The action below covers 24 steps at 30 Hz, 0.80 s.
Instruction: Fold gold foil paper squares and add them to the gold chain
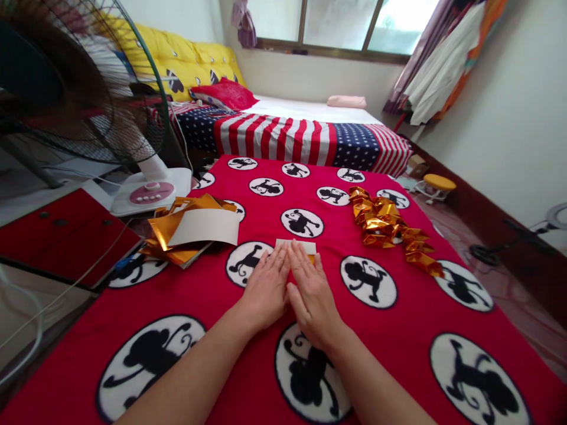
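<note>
A small sheet of gold foil paper point(305, 246), pale side mostly up, lies on the red cloth point(248, 221) under my fingertips. My left hand point(269, 283) rests flat on it with fingers stretched out. Pressing beside it, my right hand point(311, 292) is also flat, its fingers meeting the left ones near the top. Both hands cover most of the sheet, so its fold cannot be made out. Left of them sits a loose stack of gold foil sheets point(159, 227) with a white-backed sheet point(206, 226) on top. Several folded gold foil pieces point(381, 215) lie to the right.
A standing fan point(153, 186) is close by on the left, beside a red-topped cabinet point(66, 227). Behind the cloth-covered surface is a bed point(287, 139) with a red pillow point(225, 94). A yellow stool point(438, 182) stands at the right wall.
</note>
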### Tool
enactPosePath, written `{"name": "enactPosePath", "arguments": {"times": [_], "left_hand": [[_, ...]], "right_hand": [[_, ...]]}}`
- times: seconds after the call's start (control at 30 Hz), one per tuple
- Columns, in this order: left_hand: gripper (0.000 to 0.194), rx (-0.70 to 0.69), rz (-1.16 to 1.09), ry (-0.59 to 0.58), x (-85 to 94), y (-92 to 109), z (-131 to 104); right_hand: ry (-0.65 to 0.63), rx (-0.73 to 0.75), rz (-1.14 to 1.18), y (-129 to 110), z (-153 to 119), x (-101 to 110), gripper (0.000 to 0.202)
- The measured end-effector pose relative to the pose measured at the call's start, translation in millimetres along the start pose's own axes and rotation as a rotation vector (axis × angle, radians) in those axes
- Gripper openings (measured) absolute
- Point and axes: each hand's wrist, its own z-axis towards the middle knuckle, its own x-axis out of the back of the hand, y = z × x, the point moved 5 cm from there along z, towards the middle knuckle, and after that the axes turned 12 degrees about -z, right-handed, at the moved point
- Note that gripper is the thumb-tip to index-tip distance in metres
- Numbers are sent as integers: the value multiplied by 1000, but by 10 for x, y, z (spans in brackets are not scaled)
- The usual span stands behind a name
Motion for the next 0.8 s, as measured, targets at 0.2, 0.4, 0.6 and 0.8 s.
{"name": "enactPosePath", "arguments": {"times": [0.2,0.4,0.6,0.8], "left_hand": [[63,39,62,-59,-70,-10,27],[70,113,54,55,64,-82,-33],[92,231,21,202,123,-271,-54],[88,195,-93,279,165,-349,16]], "right_hand": [[-150,-40,9,-81,43,-198,81],[-194,-165,-176,194,-110,-162,78],[-59,-301,-179,399,-161,-120,71],[199,-362,53,617,-111,-55,61]]}}
